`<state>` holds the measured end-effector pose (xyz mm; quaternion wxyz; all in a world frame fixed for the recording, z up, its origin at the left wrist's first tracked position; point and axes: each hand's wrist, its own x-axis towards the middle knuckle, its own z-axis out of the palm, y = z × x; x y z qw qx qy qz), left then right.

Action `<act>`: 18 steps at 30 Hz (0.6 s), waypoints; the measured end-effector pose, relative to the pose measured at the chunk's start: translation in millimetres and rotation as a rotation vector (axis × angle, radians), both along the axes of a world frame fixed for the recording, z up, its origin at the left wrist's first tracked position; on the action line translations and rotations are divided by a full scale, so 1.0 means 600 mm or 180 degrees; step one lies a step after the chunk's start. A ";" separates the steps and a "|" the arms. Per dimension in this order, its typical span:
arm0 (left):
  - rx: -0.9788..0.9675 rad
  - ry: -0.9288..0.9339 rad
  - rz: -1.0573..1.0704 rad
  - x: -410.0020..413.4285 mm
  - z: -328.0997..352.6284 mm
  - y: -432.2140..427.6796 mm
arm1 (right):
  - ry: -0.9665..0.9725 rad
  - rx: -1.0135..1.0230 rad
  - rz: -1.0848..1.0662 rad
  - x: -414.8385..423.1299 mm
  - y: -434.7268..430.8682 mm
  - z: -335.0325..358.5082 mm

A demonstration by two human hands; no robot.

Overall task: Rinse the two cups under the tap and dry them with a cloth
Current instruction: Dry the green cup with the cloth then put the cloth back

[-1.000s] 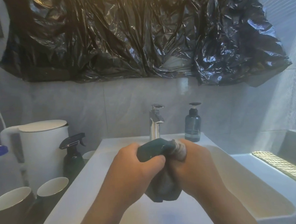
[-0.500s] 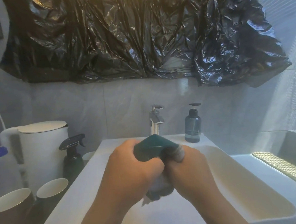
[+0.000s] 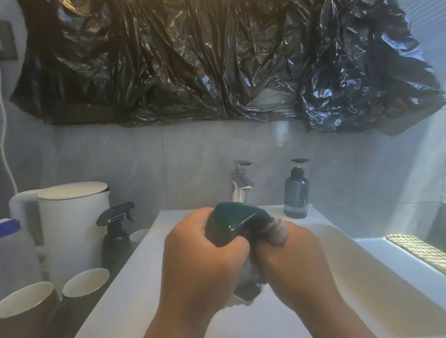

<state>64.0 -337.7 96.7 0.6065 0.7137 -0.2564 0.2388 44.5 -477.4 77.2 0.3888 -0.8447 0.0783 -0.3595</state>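
Head view: grips green cup [image 3: 227,225] with left hand [image 3: 203,257] over sink [image 3: 350,255], toward its back edge, probably so drips fall inside; pushes grey cloth [image 3: 277,233] against it with right hand [image 3: 294,263], hands close together.

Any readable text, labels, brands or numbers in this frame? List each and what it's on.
No text is readable in this frame.
The soap bottle has faint marks low on its front, too blurred to read.
The green cup, kettle and spray bottle show no print.
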 end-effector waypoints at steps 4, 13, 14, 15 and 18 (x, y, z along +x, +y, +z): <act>0.0377 0.0101 -0.0181 0.004 0.000 0.005 | 0.0060 -0.0423 -0.0329 0.008 -0.007 -0.008; 0.0641 -0.0082 -0.0189 -0.004 -0.006 -0.002 | -0.0113 -0.0740 -0.0123 -0.006 -0.013 0.005; 0.0494 -0.0122 -0.0162 -0.005 -0.005 -0.002 | -0.0107 -0.0548 -0.0128 -0.001 -0.014 0.003; 0.0358 -0.0148 -0.0118 -0.005 -0.005 -0.002 | -0.0060 -0.0354 -0.0101 0.004 -0.013 0.000; 0.0244 -0.0123 -0.0052 -0.002 -0.006 -0.003 | 0.0134 -0.0102 0.0034 0.017 -0.011 -0.011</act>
